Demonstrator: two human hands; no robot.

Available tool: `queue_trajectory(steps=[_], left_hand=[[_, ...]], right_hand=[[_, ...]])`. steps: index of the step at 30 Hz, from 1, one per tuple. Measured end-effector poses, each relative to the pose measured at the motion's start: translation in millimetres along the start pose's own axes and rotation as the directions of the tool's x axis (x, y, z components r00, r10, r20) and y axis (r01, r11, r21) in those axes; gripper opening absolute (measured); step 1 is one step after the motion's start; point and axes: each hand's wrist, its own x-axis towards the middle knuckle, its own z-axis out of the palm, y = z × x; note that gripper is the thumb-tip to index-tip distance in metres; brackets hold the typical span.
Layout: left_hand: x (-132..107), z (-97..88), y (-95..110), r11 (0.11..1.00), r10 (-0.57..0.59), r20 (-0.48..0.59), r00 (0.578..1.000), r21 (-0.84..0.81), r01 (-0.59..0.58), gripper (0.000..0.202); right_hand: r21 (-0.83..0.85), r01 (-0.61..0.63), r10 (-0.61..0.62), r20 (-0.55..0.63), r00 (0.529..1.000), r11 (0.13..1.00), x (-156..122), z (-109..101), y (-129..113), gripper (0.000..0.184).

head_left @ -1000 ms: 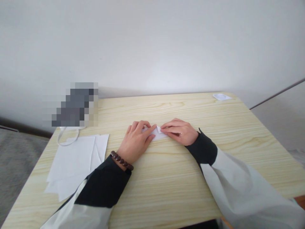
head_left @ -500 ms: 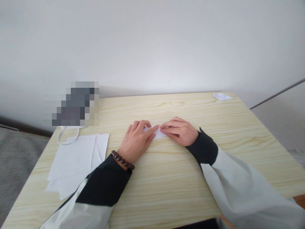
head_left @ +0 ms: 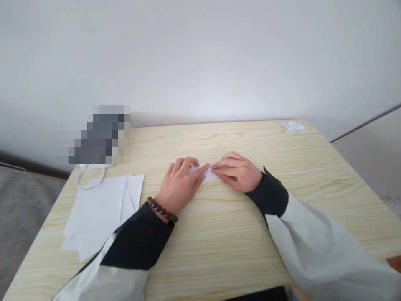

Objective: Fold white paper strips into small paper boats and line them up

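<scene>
A small folded piece of white paper (head_left: 209, 174) lies on the light wooden table (head_left: 219, 234), mostly covered by both hands. My left hand (head_left: 180, 184), with a dark bead bracelet at the wrist, lies over the paper's left part with its fingers pressed together on it. My right hand (head_left: 236, 171) presses the right part, fingertips pointing left and nearly meeting those of the left hand.
A stack of white paper sheets (head_left: 100, 211) lies at the table's left side. A white cord loop (head_left: 89, 179) and a blurred dark object (head_left: 100, 136) sit at the back left. A small white scrap (head_left: 293, 125) lies at the far right corner.
The raised flap of paper between the fingertips has been pressed flat. Both hands have stayed almost in place.
</scene>
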Motion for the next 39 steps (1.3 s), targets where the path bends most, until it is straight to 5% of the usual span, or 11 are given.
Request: queue_trajectory(steps=[39], left_hand=[[-0.5,-4.3,1.8,1.000,-0.003,0.013,1.000,0.017,0.003,0.032]], right_hand=[[0.045,-0.045,0.045,0.018,0.999,0.998,-0.6,-0.8,-0.9,0.017]])
